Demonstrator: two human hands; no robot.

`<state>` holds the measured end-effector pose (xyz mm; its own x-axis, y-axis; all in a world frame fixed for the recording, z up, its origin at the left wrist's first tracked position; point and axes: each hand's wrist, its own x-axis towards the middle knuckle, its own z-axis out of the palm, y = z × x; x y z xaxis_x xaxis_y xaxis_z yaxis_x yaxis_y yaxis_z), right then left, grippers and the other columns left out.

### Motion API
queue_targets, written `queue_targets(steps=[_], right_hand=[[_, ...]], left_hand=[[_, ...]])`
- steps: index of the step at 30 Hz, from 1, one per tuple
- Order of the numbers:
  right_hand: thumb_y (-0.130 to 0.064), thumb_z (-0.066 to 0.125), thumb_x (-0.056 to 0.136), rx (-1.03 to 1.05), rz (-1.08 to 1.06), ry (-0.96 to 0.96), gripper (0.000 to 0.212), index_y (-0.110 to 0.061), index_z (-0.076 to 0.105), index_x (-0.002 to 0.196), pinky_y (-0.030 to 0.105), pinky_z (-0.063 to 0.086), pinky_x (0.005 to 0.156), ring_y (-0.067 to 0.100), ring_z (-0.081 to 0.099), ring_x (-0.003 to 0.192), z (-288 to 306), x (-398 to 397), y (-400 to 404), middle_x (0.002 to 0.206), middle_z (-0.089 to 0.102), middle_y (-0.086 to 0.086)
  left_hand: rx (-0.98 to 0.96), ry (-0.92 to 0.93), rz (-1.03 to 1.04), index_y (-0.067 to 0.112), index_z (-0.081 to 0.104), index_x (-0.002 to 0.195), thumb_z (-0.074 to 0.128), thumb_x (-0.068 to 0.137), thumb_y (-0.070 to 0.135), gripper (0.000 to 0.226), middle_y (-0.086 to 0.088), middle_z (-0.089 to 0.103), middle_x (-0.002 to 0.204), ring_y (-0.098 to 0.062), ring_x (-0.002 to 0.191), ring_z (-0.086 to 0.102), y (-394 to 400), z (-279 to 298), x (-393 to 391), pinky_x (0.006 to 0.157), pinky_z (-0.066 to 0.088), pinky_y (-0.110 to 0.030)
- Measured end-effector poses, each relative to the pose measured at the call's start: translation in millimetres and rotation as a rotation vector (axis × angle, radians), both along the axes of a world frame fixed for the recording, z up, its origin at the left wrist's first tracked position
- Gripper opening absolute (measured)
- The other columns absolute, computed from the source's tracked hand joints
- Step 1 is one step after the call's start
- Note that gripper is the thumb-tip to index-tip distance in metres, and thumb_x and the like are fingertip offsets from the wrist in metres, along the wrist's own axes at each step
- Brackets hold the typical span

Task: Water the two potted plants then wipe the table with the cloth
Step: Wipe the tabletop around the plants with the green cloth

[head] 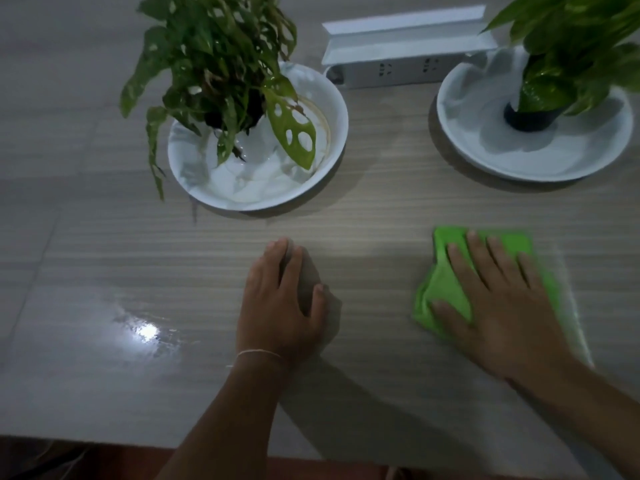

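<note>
Surface (381, 209): pale wood-grain top filling most of the view; a bright wet-looking glare patch sits at 8 o'clock.
Left plant (214, 60): holed, drooping green leaves at 11 o'clock, standing in a white dish (332, 98) lined with crumpled white paper.
Right plant (575, 46): broad glossy leaves at 1 o'clock, its dark pot (526, 121) set in a second white dish (467, 140), also paper-lined.
White box (388, 74): long power strip with its lid raised, at 12 o'clock, between the two dishes and just behind them.
Cloth (443, 285): bright green, folded, flat on the surface at 3 o'clock, well in front of the right dish.
Right hand (502, 299): fingers straight and spread, palm pressing down on the cloth; its edges are blurred.
Left hand (280, 299): at centre, resting on the bare surface with fingers loosely curled and holding nothing; a thin string (259, 353) circles the wrist.
</note>
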<state>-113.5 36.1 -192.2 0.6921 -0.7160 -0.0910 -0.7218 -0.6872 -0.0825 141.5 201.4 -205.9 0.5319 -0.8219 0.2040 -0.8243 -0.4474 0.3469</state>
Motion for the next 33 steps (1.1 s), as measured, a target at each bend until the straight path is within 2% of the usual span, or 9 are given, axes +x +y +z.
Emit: queue_targets(steps=[3, 6, 9, 13, 17, 20, 24, 28, 33], right_hand=[[-0.071, 0.026, 0.090, 0.013, -0.075, -0.040, 0.086, -0.020, 0.030, 0.159, 0.061, 0.015, 0.122, 0.036, 0.023, 0.154, -6.6, 84.7, -44.8, 0.167, 0.024, 0.013], [-0.073, 0.020, 0.092, 0.067, -0.064, -0.010, 0.085, -0.025, 0.015, 0.162, 0.060, 0.002, 0.125, 0.034, 0.006, 0.157, -7.0, 160.1, -64.4, 0.170, 0.010, 0.012], [-0.071, 0.015, 0.093, 0.074, -0.019, 0.006, 0.083, -0.025, 0.010, 0.162, 0.060, -0.001, 0.125, 0.034, 0.001, 0.157, -5.4, 176.1, -54.0, 0.171, 0.005, 0.011], [-0.066, 0.032, 0.095, 0.039, 0.100, -0.049, 0.076, -0.023, 0.029, 0.159, 0.060, 0.015, 0.123, 0.037, 0.021, 0.154, 4.6, 123.7, 5.8, 0.168, 0.024, 0.011], [-0.066, 0.042, 0.092, 0.053, 0.117, -0.019, 0.075, -0.026, 0.038, 0.156, 0.060, 0.021, 0.121, 0.035, 0.026, 0.153, 6.2, 51.6, 71.1, 0.166, 0.029, 0.006], [-0.069, 0.047, 0.088, 0.055, 0.064, -0.021, 0.077, -0.027, 0.043, 0.153, 0.059, 0.026, 0.120, 0.033, 0.031, 0.152, 1.1, 7.2, 90.1, 0.165, 0.033, 0.005], [-0.068, 0.044, 0.088, 0.031, -0.088, -0.040, 0.079, -0.025, 0.043, 0.154, 0.058, 0.025, 0.121, 0.035, 0.031, 0.151, 0.2, -40.2, 81.8, 0.164, 0.033, 0.008], [-0.063, 0.041, 0.088, -0.045, -0.293, -0.023, 0.081, -0.014, 0.047, 0.151, 0.060, 0.028, 0.118, 0.040, 0.034, 0.148, 3.4, -88.0, 49.8, 0.161, 0.036, 0.017], [-0.069, 0.033, 0.089, -0.048, -0.411, -0.022, 0.085, -0.016, 0.038, 0.155, 0.061, 0.026, 0.117, 0.041, 0.031, 0.149, 1.6, -76.1, -13.8, 0.162, 0.033, 0.019]], left_hand=[[0.003, 0.004, 0.007, 0.008, 0.053, 0.140, 0.053, 0.087, 0.043, 0.064, -0.013, 0.042, 0.152, -0.028, 0.145, 0.034, 0.0, 0.7, -0.7, 0.114, 0.032, -0.050], [0.006, 0.012, 0.008, 0.010, 0.053, 0.140, 0.054, 0.087, 0.044, 0.063, -0.012, 0.042, 0.152, -0.028, 0.145, 0.034, -1.0, 2.5, -1.1, 0.115, 0.032, -0.049], [0.011, 0.009, -0.004, 0.009, 0.054, 0.139, 0.055, 0.087, 0.043, 0.062, -0.012, 0.042, 0.152, -0.029, 0.145, 0.035, -1.4, 2.4, -0.5, 0.115, 0.031, -0.048], [0.032, 0.014, -0.006, 0.009, 0.053, 0.140, 0.052, 0.087, 0.045, 0.064, -0.014, 0.041, 0.153, -0.030, 0.145, 0.034, -1.3, 4.3, 0.0, 0.115, 0.031, -0.049], [0.043, 0.028, -0.005, 0.009, 0.052, 0.141, 0.051, 0.086, 0.046, 0.066, -0.013, 0.040, 0.154, -0.030, 0.146, 0.033, -0.8, 4.1, -1.5, 0.117, 0.029, -0.049], [0.038, 0.029, -0.007, 0.009, 0.051, 0.141, 0.050, 0.086, 0.046, 0.065, -0.013, 0.040, 0.154, -0.031, 0.145, 0.033, -0.3, 4.0, -1.5, 0.116, 0.030, -0.049], [0.029, 0.042, -0.014, 0.009, 0.051, 0.140, 0.050, 0.087, 0.046, 0.065, -0.013, 0.040, 0.154, -0.031, 0.145, 0.033, -0.6, 2.4, 0.4, 0.115, 0.031, -0.051], [0.019, 0.044, -0.009, 0.009, 0.051, 0.140, 0.049, 0.086, 0.047, 0.066, -0.013, 0.041, 0.153, -0.031, 0.145, 0.034, 0.7, 0.1, 1.1, 0.116, 0.031, -0.052], [0.033, 0.040, -0.010, 0.007, 0.050, 0.141, 0.053, 0.087, 0.044, 0.065, -0.014, 0.040, 0.153, -0.032, 0.145, 0.033, 0.8, 1.1, 1.8, 0.115, 0.031, -0.053]])
